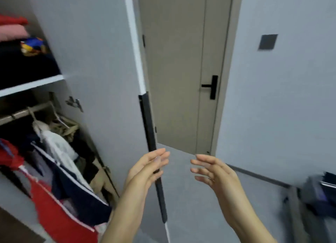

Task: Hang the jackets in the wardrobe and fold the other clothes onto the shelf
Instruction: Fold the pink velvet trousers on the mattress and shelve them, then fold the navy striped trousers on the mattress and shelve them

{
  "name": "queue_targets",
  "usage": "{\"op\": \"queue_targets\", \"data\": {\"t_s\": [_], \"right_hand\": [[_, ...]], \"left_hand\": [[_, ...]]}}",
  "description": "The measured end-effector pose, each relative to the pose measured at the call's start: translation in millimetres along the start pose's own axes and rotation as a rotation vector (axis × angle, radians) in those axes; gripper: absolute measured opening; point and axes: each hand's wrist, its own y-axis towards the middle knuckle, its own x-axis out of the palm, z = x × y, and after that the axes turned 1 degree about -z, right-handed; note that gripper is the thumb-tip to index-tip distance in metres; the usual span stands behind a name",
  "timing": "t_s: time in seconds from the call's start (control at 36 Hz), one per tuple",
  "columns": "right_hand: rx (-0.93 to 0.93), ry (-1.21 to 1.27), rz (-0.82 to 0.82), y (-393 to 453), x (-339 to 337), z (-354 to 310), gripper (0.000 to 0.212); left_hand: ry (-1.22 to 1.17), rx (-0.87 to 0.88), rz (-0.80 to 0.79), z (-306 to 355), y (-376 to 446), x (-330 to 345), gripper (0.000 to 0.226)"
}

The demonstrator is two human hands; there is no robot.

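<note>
The wardrobe stands open at the left, its door [101, 79] swung out toward me. Several jackets hang on the rail [25, 112]: a red one [60, 212], a navy one [76, 186] and a white one [60, 150]. Folded clothes [21, 61], red, pink and dark, lie on the white shelf [32, 84] above. My left hand [151, 166] is raised with straight fingers just in front of the door's black edge handle [151, 133], holding nothing. My right hand [212, 172] hovers beside it, fingers relaxed and empty.
A beige room door [181, 70] with a black lever handle [211, 86] is straight ahead. A grey wall with a dark switch plate [268, 42] lies to the right. Dark clothes [320, 193] are piled on something at the lower right edge.
</note>
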Motion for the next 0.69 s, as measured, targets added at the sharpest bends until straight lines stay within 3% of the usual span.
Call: {"op": "queue_targets", "data": {"t_s": [0.22,0.39,0.53,0.69], "right_hand": [[0.045,-0.008,0.457,-69.5,-242.3,-17.1,0.026],[0.056,0.049,0.698,-125.5,-369.5,-29.8,0.025],[0.029,0.108,0.927,-151.0,-452.8,-26.0,0.026],[0.038,0.135,1.073,-130.8,-548.5,-24.2,0.025]], "left_hand": [[0.067,-0.175,-0.508,-86.6,-2.7,231.2,0.041],[0.108,-0.263,-0.846,-138.5,-16.6,380.5,0.025],[0.128,-0.333,-1.028,-177.4,-13.6,476.2,0.023],[0.163,-0.431,-1.118,-233.5,25.6,577.2,0.023]]}}
